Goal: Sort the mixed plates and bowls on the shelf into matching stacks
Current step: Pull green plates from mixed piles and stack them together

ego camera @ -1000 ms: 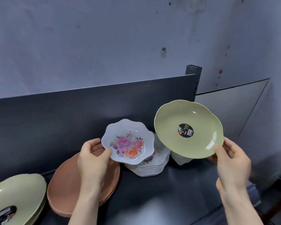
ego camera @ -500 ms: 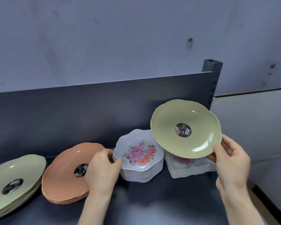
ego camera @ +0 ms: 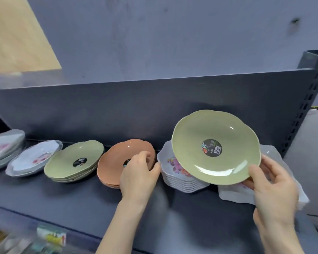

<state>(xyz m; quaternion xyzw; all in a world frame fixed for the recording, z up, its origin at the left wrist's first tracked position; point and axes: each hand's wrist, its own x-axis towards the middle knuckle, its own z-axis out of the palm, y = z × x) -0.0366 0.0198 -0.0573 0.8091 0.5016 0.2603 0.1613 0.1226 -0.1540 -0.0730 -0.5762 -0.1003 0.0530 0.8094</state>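
your right hand [ego camera: 272,187] pinches the green plate [ego camera: 228,162] by its rim; your left hand [ego camera: 136,176] rests loose on the orange stack [ego camera: 110,162]. next, carry the plate left onto the green stack [ego camera: 72,162].

right hand [ego camera: 275,189] pinches green plate [ego camera: 237,136] by its lower rim, thumb on the face. Plate is tilted toward the camera, above the floral bowl stack [ego camera: 180,182]. Round black sticker [ego camera: 211,148] at its centre. left hand [ego camera: 138,176] is over the near edge of the orange plate stack [ego camera: 114,162]; blurred, possibly just touching. green plate stack [ego camera: 72,160] sits left of orange, floral dishes [ego camera: 33,158] beyond, all on the dark shelf [ego camera: 62,197].
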